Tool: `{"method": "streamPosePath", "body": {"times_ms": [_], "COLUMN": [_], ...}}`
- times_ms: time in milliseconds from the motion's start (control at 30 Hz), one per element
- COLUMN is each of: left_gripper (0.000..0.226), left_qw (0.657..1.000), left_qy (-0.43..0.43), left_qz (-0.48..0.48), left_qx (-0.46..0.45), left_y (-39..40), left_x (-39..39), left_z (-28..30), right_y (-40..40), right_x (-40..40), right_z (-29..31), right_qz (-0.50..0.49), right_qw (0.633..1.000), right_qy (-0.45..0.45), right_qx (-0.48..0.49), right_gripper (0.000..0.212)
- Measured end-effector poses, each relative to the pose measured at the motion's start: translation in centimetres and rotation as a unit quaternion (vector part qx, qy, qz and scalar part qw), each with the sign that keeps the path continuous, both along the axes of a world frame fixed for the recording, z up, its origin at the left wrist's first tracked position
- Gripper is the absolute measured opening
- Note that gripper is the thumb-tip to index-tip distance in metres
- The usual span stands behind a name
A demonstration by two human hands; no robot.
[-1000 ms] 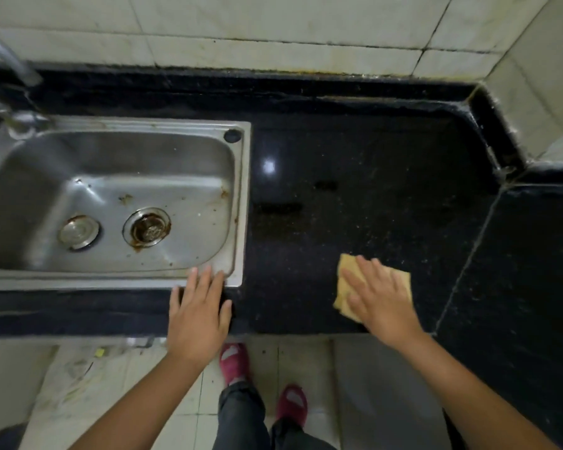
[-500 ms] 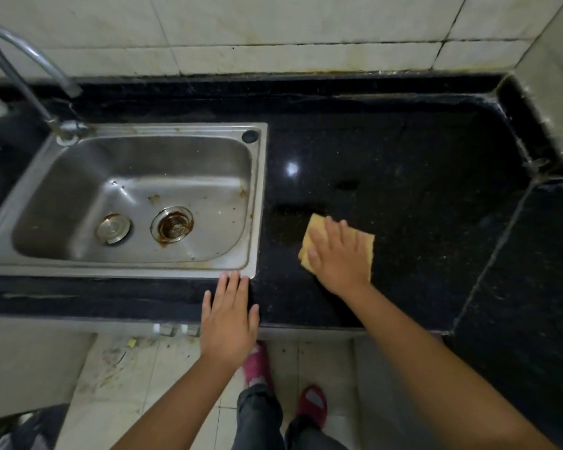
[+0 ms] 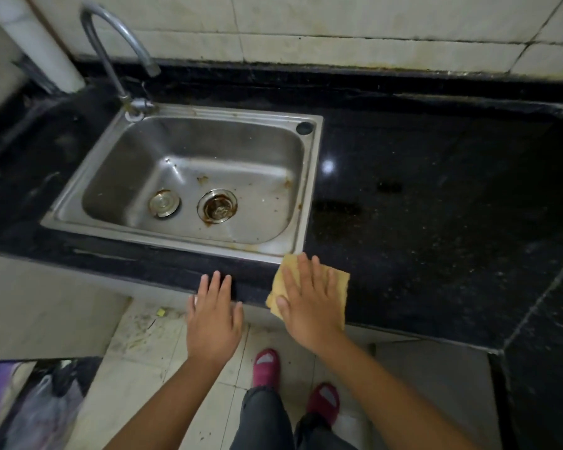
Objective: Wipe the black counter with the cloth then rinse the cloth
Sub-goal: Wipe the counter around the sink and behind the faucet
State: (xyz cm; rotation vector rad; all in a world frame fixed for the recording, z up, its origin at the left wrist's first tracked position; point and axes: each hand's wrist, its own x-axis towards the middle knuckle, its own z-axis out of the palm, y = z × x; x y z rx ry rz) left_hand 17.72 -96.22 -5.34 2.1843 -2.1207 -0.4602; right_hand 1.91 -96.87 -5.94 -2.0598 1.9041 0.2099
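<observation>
While your right hand (image 3: pixel 307 302) pressed the yellow cloth (image 3: pixel 337 282) flat with its fingers spread and straight, you were in the wiping step, not the rinsing one. That cloth lay on the black counter (image 3: pixel 436 222) at its front edge, just beside the near right corner of the steel sink (image 3: pixel 309 196), with one corner lapping over the counter's lip. Your left hand (image 3: pixel 213 315) held nothing; its straight fingers rested on the front edge below the sink, apparently as a brace.

Pale specks and a dull patch showed on the counter to the right of the sink, so I judged the wiping unfinished. Your next move called for keeping the palm flat and carrying the cloth over that speckled stretch toward the back wall. Only after that would you have needed to gather the cloth and take it under the faucet (image 3: pixel 117 43), which showed no water running.
</observation>
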Motion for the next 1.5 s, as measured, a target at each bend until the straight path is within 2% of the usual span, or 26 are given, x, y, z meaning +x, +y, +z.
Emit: {"method": "streamPosePath", "body": {"times_ms": [67,167,233,300,367,400,500,633,767,867,967,1033,1100,1167,1267,1333,1400,1500], "left_gripper": [0.068,0.067,0.065,0.066,0.063,0.059,0.050,0.062,0.060,0.081,0.085,0.077,0.061,0.057,0.056,0.056,0.055,0.058], "left_qw": [1.000,1.000,1.000,1.000,0.998,0.997,0.991,0.992,0.991,0.988,0.989,0.987,0.991,0.993,0.991,0.981,0.966,0.957], "left_qy": [-0.005,-0.005,-0.004,0.003,0.033,0.040,0.029,-0.059,-0.051,-0.022,-0.042,-0.067,-0.062,-0.059,-0.036,-0.028,-0.067,-0.110], "left_qz": [0.012,0.021,0.020,0.005,-0.035,-0.061,-0.130,-0.076,-0.077,-0.089,-0.072,-0.057,-0.043,-0.054,-0.117,-0.191,-0.246,-0.268], "left_qx": [-0.006,-0.012,-0.015,-0.024,-0.027,-0.026,-0.002,0.083,0.095,0.124,0.123,0.132,0.108,0.088,0.045,0.024,0.035,0.014], "left_y": [-0.2,-1.0,-1.5,-1.8,-1.8,-1.7,-1.0,-0.8,-0.7,-0.7,-0.9,-0.7,-0.7,-0.6,-1.1,-1.9,-2.7,-3.3], "left_x": [1.1,2.0,1.9,0.9,-1.0,-2.1,-6.2,-10.3,-11.1,-10.9,-11.6,-11.5,-11.3,-10.9,-10.0,-9.2,-8.5,-8.2], "left_z": [0.3,1.0,1.5,1.8,2.1,2.1,2.0,0.7,-0.4,-1.2,0.2,0.0,-0.2,0.1,0.7,0.7,0.7,0.0], "right_y": [-0.5,-1.5,-1.6,-1.1,-0.6,-0.5,-0.2,0.7,0.6,0.6,0.8,0.8,0.9,0.7,0.3,0.3,0.4,0.2], "right_x": [2.3,2.8,1.2,-1.4,-4.4,-5.6,-8.0,-9.6,-9.7,-10.0,-10.2,-10.1,-10.1,-9.8,-8.2,-7.3,-6.9,-6.8], "right_z": [0.8,1.9,2.1,3.0,2.8,2.8,2.5,0.6,0.5,-0.1,0.8,1.1,0.9,1.4,1.8,1.5,1.3,0.8], "right_qz": [0.010,0.052,0.048,-0.013,-0.104,-0.126,-0.163,-0.153,-0.139,-0.147,-0.159,-0.131,-0.142,-0.139,-0.088,-0.067,-0.071,-0.114], "right_qw": [1.000,0.996,0.988,0.986,0.987,0.987,0.986,0.987,0.990,0.989,0.987,0.991,0.988,0.989,0.994,0.996,0.997,0.993], "right_qy": [-0.022,-0.064,-0.142,-0.164,-0.110,-0.071,0.008,0.049,0.007,0.000,-0.006,-0.017,-0.054,-0.053,-0.066,-0.056,-0.034,0.030], "right_qx": [0.016,0.033,0.036,0.004,-0.061,-0.068,-0.032,-0.022,0.030,0.031,0.023,0.039,0.020,0.007,-0.007,0.001,0.017,0.008], "right_gripper": [0.058,0.077,0.070,0.062,0.068,0.063,0.052,0.059,0.058,0.051,0.056,0.064,0.053,0.049,0.049,0.062,0.073,0.056]}}
